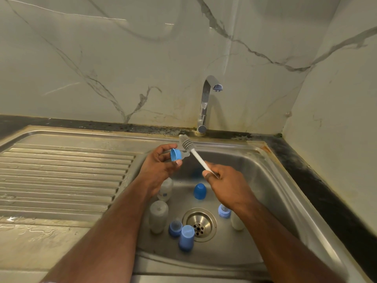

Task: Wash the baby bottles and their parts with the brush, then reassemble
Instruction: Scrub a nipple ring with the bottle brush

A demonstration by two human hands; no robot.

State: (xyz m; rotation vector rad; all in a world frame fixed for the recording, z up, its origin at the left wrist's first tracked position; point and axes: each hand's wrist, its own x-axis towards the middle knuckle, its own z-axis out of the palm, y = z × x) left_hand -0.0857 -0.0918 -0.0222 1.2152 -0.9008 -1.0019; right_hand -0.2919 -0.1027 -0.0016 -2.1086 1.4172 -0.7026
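Over the sink (275, 172), the left hand (159, 166) pinches a blue bottle ring (175, 154) with its teat pointing right, just left of the brush (188, 145), whose handle the right hand (226, 180) grips, slanting up-left.

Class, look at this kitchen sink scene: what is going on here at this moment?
A person stands at a steel sink. The left hand holds a blue collar with its nipple; the right hand grips a bottle brush by the handle, bristles near the nipple. Bottles and blue caps lie in the basin. No water is seen running from the tap.
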